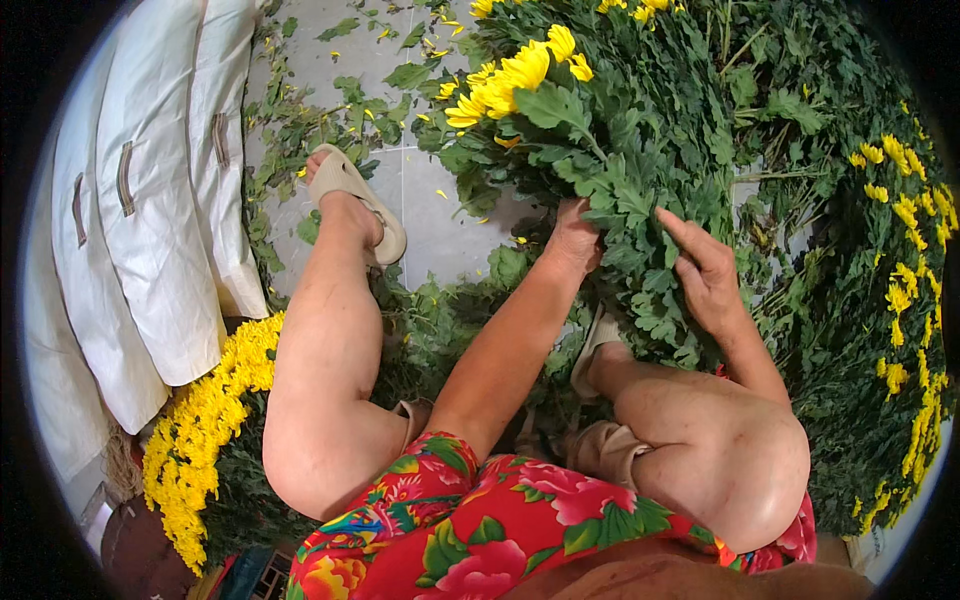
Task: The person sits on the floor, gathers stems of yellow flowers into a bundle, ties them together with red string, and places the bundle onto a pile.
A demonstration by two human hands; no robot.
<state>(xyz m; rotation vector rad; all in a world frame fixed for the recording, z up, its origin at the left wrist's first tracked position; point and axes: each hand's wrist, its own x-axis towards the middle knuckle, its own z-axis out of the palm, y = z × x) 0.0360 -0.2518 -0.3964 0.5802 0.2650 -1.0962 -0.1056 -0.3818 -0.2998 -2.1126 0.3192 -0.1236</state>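
A bunch of yellow chrysanthemums (634, 176) with leafy green stems slants across in front of me, its blooms (510, 82) towards the upper left. My left hand (576, 234) grips this bunch from its left side, the fingers mostly hidden behind leaves. At the bunch's right edge is my right hand (703, 274), with the index finger extended against the foliage and other fingers bent. Whether my right hand holds a stem cannot be made out.
Many more chrysanthemums (840, 315) lie piled on the right. Loose leaves and petals litter the grey tiled floor (442, 195). White woven sacks (150, 225) stand on the left, near another pile of yellow blooms (210, 420). My sandalled feet flank the work.
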